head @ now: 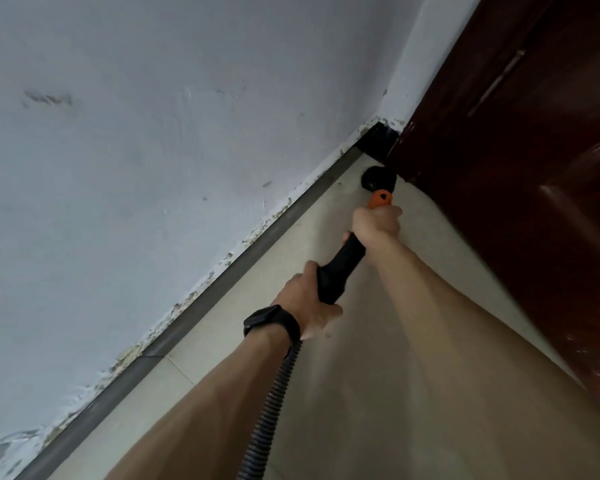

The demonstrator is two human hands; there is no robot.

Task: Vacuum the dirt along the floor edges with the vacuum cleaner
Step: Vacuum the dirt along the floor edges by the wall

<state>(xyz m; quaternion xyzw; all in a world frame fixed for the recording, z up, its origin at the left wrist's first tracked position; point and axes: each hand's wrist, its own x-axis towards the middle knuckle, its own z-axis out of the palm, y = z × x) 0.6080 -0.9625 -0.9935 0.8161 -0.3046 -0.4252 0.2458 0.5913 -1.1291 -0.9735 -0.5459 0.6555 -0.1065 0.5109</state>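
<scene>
**Vacuum cleaner nozzle (378, 178) at the floor corner beside the door (520, 174).**
We see the black nozzle low on the tiled floor (413, 358), where the grey skirting (222, 282) meets the dark wooden door. The right hand (378, 225) wraps the wand just behind its orange collar (381, 199). The left hand (309, 303), with a black wristwatch (271, 322), grips the black handle (340, 271). The ribbed hose (274, 403) trails beneath that wrist.

Single head-worn view, tilted down toward the floor corner (368, 157), close over both forearms.
</scene>
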